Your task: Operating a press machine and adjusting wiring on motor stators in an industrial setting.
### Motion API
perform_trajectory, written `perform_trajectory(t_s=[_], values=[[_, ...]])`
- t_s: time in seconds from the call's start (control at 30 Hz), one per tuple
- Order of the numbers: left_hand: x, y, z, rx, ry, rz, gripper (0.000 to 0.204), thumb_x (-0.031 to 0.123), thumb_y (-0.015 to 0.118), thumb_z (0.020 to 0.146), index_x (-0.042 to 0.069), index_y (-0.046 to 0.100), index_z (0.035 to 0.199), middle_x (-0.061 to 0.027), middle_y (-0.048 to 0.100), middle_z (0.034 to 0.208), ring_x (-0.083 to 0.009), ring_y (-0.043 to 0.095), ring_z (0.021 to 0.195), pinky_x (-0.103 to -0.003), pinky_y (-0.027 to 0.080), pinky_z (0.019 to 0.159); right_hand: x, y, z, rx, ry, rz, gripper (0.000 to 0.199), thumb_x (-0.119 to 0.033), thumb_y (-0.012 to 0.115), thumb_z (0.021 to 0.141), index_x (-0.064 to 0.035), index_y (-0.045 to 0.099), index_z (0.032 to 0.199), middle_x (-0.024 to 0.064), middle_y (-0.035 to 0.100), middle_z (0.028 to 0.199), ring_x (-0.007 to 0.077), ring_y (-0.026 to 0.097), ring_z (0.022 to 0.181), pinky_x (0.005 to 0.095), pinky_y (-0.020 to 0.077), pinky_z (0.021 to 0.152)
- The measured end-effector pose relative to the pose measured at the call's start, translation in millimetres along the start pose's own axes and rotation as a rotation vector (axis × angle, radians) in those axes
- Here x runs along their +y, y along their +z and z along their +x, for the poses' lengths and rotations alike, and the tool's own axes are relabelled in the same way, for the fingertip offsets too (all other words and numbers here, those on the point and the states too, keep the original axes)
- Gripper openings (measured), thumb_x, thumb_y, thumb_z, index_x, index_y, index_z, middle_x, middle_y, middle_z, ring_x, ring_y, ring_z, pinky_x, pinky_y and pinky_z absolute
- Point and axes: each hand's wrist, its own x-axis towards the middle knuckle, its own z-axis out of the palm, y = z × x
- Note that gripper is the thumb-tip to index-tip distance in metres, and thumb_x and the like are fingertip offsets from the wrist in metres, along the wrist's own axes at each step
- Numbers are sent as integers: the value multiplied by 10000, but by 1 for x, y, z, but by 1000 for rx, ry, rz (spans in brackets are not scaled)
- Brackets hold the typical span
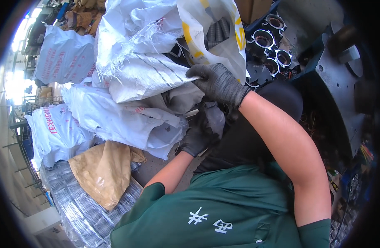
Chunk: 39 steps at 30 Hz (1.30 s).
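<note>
- Head view: nearest the camera is the person's green shirt [256, 198] with white lettering, above dark trousers [248, 146].
- The right hand [219, 84], in a dark knit glove, has its grip pinching the edge of a white woven sack [146, 78] between thumb and fingers.
- That sack lies ahead of the person, its dark-stitched flap drawn toward the right hand, above a frayed white bag [119, 113].
- The left hand [196, 138], also dark-gloved, is lower, beside a greyish crumpled film [215, 118]; shadow covers its fingers, so I cannot tell how its grip stands.
- Beyond the right hand stands a translucent bag [192, 31] with yellow markings, grey ribbed pieces [218, 32] inside.
- Right of that bag are round metal housings [263, 39], near a dark metal machine [336, 89].
- At lower left, brown paper [103, 173] rests on a clear plastic-wrapped stack [72, 198].
</note>
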Motion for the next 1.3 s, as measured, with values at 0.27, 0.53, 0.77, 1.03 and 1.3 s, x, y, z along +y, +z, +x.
perform_trajectory(t_s=[0.27,0.53,0.77,1.03,1.3], values=[[-62,21,6,-335,-325,89,371,210,545,999,-20,645,1272,-252,699,1127,-379,688,1106,-446,550,953,8,2,-3,14,-22,-52,249,-194,722,924,-142,766,1163,166,766,1022,360,737,952,440,583,893],[-75,-72,64,584,-652,-916,361,255,608,1016,24,630,1291,-130,695,1173,-313,668,1045,-459,535,939,16,-8,-9,-1,-35,-86,268,-166,694,914,-146,767,1171,167,770,1032,358,734,980,447,579,914],[-185,-60,184,53,226,788,448,231,624,1018,40,596,1422,-220,641,1376,-421,577,1297,-567,438,1084,8,3,-6,-68,-83,-91,282,-151,689,879,-143,774,1147,168,769,1022,365,730,985,453,575,921],[-198,-66,206,-218,31,744,393,206,586,1037,20,623,1381,-226,651,1352,-410,593,1265,-521,457,1071,1,-5,-18,-106,-68,-129,317,-171,707,875,-116,751,1185,183,760,1036,369,726,1002,458,572,920],[-167,-45,91,-10,52,821,351,181,549,1056,-1,649,1339,-232,660,1327,-399,609,1234,-474,475,1057,-19,-45,-64,-63,-106,13,308,-89,771,910,-10,711,1202,142,765,957,229,763,889,346,611,829]])
